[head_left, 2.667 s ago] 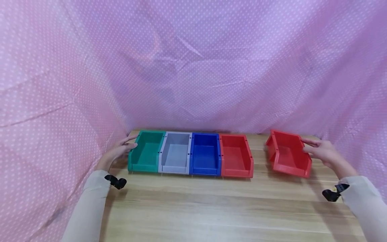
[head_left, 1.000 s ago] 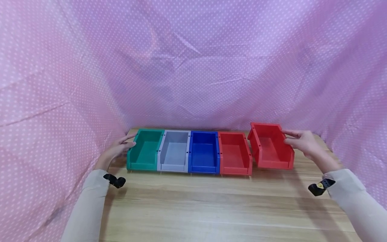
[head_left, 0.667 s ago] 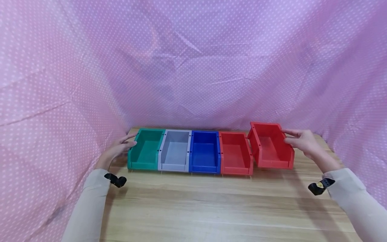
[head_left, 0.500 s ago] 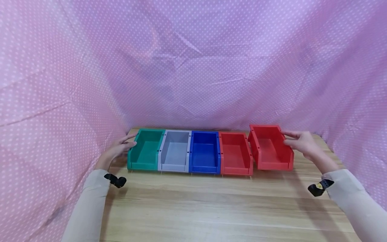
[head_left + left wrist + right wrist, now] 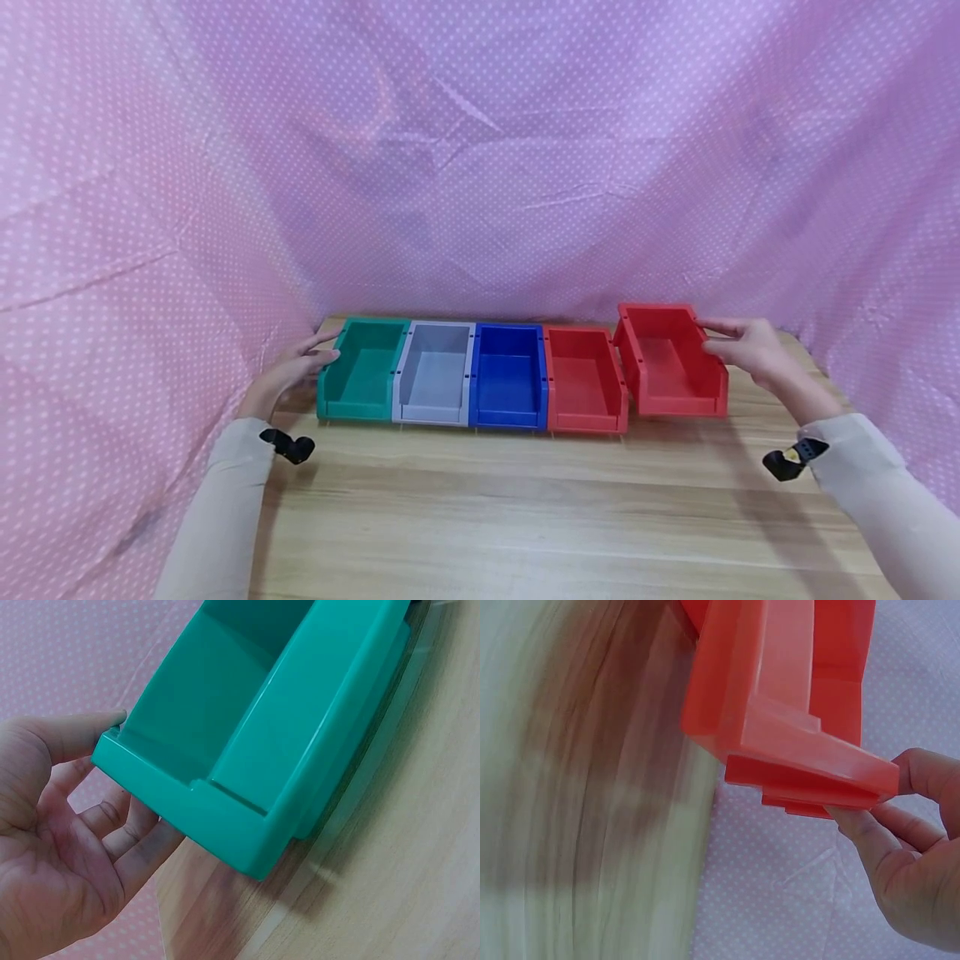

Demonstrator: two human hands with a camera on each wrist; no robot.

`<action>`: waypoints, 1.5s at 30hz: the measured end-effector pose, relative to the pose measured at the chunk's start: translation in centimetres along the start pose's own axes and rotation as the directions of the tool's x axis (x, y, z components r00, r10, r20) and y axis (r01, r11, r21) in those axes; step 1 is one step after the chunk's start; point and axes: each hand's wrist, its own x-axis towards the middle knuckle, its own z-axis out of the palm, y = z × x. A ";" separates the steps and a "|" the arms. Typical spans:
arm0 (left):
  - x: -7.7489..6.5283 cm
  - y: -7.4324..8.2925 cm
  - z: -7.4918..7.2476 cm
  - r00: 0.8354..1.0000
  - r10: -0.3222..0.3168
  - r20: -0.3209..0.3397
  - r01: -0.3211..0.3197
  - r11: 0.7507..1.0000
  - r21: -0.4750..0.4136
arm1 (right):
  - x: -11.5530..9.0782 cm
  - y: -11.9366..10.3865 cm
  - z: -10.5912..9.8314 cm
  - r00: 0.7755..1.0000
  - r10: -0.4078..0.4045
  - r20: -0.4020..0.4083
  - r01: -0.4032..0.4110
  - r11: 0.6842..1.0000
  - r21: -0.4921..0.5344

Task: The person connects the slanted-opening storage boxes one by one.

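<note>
In the head view, my left hand (image 5: 294,367) holds the left side of a green storage bin (image 5: 366,377). The left wrist view has the thumb at the rim and bent fingers against the outer wall. My right hand (image 5: 752,350) grips the right side wall of a red storage bin (image 5: 671,373), thumb and fingers on either side of its lip in the right wrist view. That bin is held up off the table, slightly higher than the row, its left edge right at the second red bin (image 5: 585,382). All the bins face me, with nothing inside.
Between the green and second red bins, a grey bin (image 5: 433,379) and a blue bin (image 5: 507,379) stand side by side in the row. The wooden table (image 5: 480,508) extends in front. Pink dotted cloth (image 5: 480,208) hangs close behind and around.
The right hand has brought its red bin leftward and straightened it beside the row. Over the last half second that bin has risen slightly. The left hand stays at the green bin.
</note>
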 end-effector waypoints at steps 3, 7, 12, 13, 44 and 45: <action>0.1 0.0 -0.1 1.000 0.002 0.006 -0.002 1.000 0.000 | -0.1 0.0 0.3 1.000 0.005 0.007 -0.005 1.000 0.000; 0.3 -0.1 -0.3 1.000 0.002 0.011 -0.002 1.000 0.008 | -0.3 0.1 0.6 1.000 0.005 0.008 -0.005 1.000 0.001; 0.5 -0.2 -0.5 1.000 -0.002 0.020 0.001 1.000 0.019 | -0.4 0.1 0.7 1.000 -0.007 0.017 0.008 1.000 -0.009; 0.5 -0.1 -0.5 1.000 -0.001 0.020 0.001 1.000 0.020 | -0.4 0.1 0.7 1.000 -0.011 0.018 0.011 1.000 -0.011; 0.5 0.0 -0.6 1.000 -0.002 0.016 0.002 1.000 0.014 | -0.8 -0.6 -1.4 0.994 0.002 0.109 0.003 0.999 -0.048; 0.4 0.0 -0.6 1.000 -0.002 0.015 0.002 1.000 0.010 | -0.7 -0.8 -1.4 0.995 -0.021 0.099 0.023 0.999 -0.025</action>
